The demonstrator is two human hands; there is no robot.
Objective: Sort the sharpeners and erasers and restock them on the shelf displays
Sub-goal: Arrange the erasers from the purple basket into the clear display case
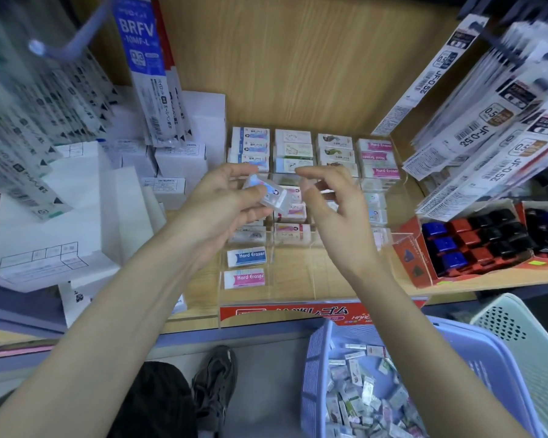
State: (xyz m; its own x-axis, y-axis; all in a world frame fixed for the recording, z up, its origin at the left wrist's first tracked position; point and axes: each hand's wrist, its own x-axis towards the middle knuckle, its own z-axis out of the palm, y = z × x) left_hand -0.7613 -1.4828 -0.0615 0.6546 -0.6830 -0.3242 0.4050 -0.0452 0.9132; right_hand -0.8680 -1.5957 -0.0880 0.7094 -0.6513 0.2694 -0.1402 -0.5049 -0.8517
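Eraser [268,196] in clear wrap hangs over the middle of the clear display tray [298,279], tilted, its white sleeve showing a blue and pink print. The left hand [222,203] holds it, thumb on top and curled fingers beneath, so that the eraser juts out past the fingertips toward the tray's right side. The right hand [329,203] hovers above the same tray, just beside the eraser's free end but apart from it. Its fingers are bent and its thumb and forefinger are drawn close; whether anything is pinched between them cannot be told

At the back of the tray, stacked erasers [293,150] fill four columns. In the tray's front left compartments lie a blue Hard Eraser [246,257] and, nearer the front wall, a pink Hard Eraser [244,278], each flat and alone. The front compartments to their right show only the wood beneath

Right of the tray stands a red box [412,263] of blue, red and black sharpeners [475,245]. Left of the tray sit white cartons [76,235]. Below the tray's front right corner, off the shelf, a lilac basket [314,374] holds a heap of loose wrapped erasers [361,403]
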